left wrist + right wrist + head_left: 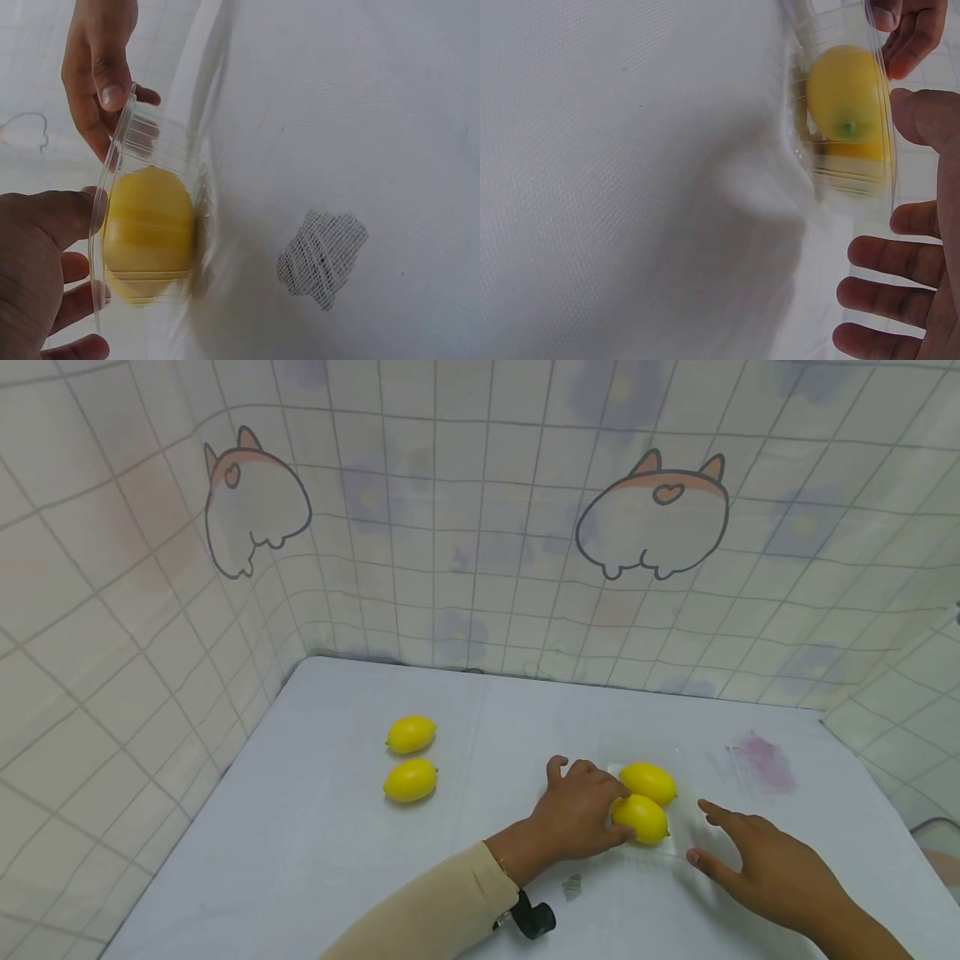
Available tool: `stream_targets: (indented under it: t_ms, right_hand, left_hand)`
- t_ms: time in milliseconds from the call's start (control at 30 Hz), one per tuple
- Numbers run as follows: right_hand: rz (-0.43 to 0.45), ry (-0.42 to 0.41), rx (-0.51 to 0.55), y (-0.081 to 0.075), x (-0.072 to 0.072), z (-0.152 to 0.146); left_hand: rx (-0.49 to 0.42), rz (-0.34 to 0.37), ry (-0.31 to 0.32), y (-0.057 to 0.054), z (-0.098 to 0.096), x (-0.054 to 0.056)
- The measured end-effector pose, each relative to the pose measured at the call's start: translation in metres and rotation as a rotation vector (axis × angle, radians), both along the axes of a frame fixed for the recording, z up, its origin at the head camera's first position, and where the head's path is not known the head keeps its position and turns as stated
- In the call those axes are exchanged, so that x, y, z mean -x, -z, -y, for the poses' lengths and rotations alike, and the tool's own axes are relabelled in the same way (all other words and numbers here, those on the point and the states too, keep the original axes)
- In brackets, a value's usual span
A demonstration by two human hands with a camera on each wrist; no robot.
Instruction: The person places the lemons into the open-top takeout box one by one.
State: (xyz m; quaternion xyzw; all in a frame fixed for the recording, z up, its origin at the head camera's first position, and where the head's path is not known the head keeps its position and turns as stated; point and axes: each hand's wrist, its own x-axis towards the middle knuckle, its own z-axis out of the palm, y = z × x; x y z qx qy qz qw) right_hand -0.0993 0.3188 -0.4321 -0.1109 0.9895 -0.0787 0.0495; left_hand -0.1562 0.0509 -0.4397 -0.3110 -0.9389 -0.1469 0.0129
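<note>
Head view: I see the left hand (577, 814), fingers loosely bent at the clear tray (851, 178), contact unclear, and the right hand (780, 870), fingers spread wide just beside it; two lemons (641, 820) lie inside, two other lemons (410, 780) well apart leftward on the white table (300, 835).

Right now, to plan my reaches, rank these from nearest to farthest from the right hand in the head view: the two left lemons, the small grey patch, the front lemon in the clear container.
1. Front lemon: in the clear container, left of the right hand.
2. Small grey patch: farther left.
3. Two left lemons: farthest left; too close to rank apart.
</note>
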Motion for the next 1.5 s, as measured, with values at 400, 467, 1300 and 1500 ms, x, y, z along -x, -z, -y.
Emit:
stream_targets:
  t_ms: [400, 467, 1300, 1500]
  right_hand:
    - [-0.001, -0.003, -0.003, -0.001, 0.0, 0.0]
    - [0.011, 0.001, -0.011, -0.001, 0.001, 0.001]
    - [0.033, 0.012, -0.018, -0.004, 0.001, 0.004]
    - [0.044, 0.015, -0.021, -0.001, 0.001, 0.002]
  left_hand:
    - [-0.035, -0.015, 0.001, 0.0, 0.009, 0.001]
    - [-0.051, -0.018, -0.003, -0.002, 0.016, 0.002]
    - [-0.143, 0.012, -0.176, -0.024, 0.135, 0.007]
    - [-0.151, 0.002, -0.216, -0.02, 0.161, 0.006]
